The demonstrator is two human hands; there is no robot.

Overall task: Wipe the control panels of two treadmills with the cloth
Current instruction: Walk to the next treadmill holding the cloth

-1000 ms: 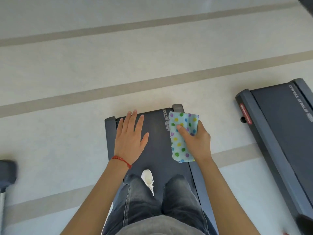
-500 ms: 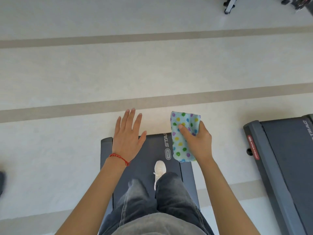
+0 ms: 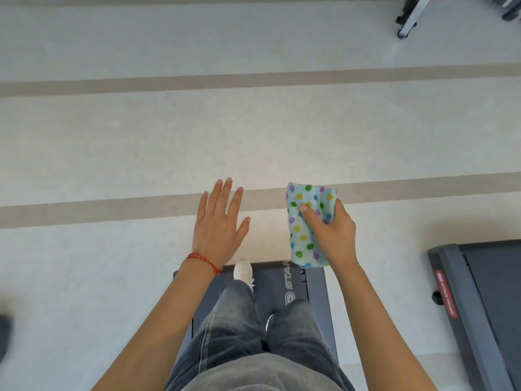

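Cloth (image 3: 306, 227): pale blue with purple, green, yellow and blue dots, folded into a rough oblong, held in the air out in front of the person's body, above the pale floor (image 3: 112, 142) and the front edge of the treadmill deck (image 3: 315, 294) below. Its lower end hangs just over that edge. Right hand (image 3: 331, 235) grips it, thumb laid across the dotted face, the other fingers wrapped behind and out of sight.

Left hand (image 3: 218, 224): released, fingers straight and slightly spread, palm down, holding nothing, level with the cloth and just beside it. A red string bracelet (image 3: 203, 262) circles the left wrist.

Both forearms reach forward from the lower edge of the view. Beneath them, legs in grey jeans (image 3: 242, 328) stand on the dark deck; one white shoe (image 3: 244, 270) rests at the deck's front end. White lettering reading "STAR" shows on the belt.

Second treadmill (image 3: 473, 306) lies well apart to the right, dark grey, with a red label along its side rail.

Floor carries tan stripes (image 3: 253, 80) running across the view. Top right corner: metal legs of other equipment (image 3: 408, 21). No control panel is visible.
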